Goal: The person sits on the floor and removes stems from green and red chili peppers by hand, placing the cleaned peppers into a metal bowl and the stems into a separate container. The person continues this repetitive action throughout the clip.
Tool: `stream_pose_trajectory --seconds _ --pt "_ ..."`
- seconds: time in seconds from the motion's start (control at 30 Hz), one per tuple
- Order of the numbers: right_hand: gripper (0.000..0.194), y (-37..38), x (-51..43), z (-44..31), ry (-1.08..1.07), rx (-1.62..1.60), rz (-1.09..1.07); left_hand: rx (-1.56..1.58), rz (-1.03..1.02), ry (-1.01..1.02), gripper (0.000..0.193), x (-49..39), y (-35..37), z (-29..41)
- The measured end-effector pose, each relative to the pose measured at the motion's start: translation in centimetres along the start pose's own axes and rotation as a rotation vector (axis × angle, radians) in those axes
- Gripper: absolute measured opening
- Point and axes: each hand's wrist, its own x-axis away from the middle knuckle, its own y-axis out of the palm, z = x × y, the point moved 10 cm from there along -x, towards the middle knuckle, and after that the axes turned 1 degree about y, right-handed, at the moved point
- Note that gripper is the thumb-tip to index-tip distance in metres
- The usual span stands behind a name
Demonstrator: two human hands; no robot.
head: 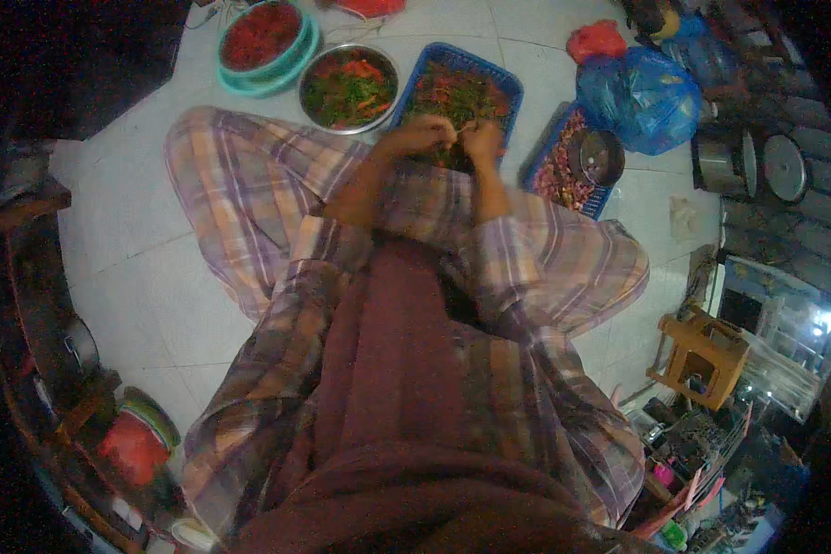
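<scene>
Both my hands are over the near half of a blue plastic basket point(515, 76) that holds green and red produce, probably chillies point(457, 90). My left hand point(426, 133) is at the basket's left part, its fingers bent inward. Close to its right, my right hand point(481, 142) has its fingers curled towards the left one. Something small may be between the fingertips; blur hides it. Left of the basket stands a round metal bowl point(350, 90) with green and orange-red pieces. Beyond it, a turquoise plastic basket point(249, 82) holds red produce.
On the tiled floor at right lies a blue basket point(597, 202) of small pinkish pieces, perhaps shallots, with a dark round bowl point(597, 158) on it. Behind are a blue plastic bag point(640, 100) and a red bag point(596, 41). A wooden stool point(699, 356) is at lower right.
</scene>
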Motion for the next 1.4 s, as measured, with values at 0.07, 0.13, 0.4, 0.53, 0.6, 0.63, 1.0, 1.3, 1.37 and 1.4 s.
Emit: stream_pose_trajectory --seconds 0.07,0.13,0.4,0.53,0.6,0.63,1.0,1.3,1.37,1.4 --pt "0.016 1.4 -0.2 2.3 0.260 -0.470 -0.165 0.067 0.071 -0.005 0.022 0.2 -0.6 0.7" --pt "0.012 2.3 -0.5 3.0 0.452 -0.708 -0.284 0.160 0.114 -0.130 0.022 1.1 -1.0 0.0" --pt "0.015 3.5 1.2 -2.0 0.692 -1.190 -0.585 0.785 0.472 -0.276 0.026 2.6 -3.2 -2.0" --pt "0.009 4.0 1.3 -3.8 0.537 -1.104 -0.718 0.657 0.524 -0.242 0.026 3.1 -4.6 -2.2" --pt "0.009 4.5 1.2 -4.4 0.432 -0.986 -0.779 0.626 0.534 -0.257 0.025 3.4 -5.2 -2.6" --pt "0.010 4.3 1.0 -5.0 0.314 -0.907 -0.779 0.601 0.543 -0.237 0.025 3.3 -5.5 -2.6" --pt "0.022 -2.0 -0.5 -10.8 -0.321 -0.123 -0.124 -0.263 0.484 0.087 0.024 2.7 -6.5 0.7" --pt "0.017 -0.4 -0.6 -9.2 -0.226 -0.104 -0.265 0.044 0.400 -0.077 0.026 2.3 -6.1 -0.9" --pt "0.015 -0.7 -0.7 -8.9 -0.226 -0.135 -0.218 0.075 0.369 -0.178 0.029 2.3 -5.7 -1.5" --pt "0.013 -1.0 -0.8 -8.6 -0.201 -0.113 -0.173 0.084 0.358 -0.220 0.032 2.3 -5.6 -1.7"
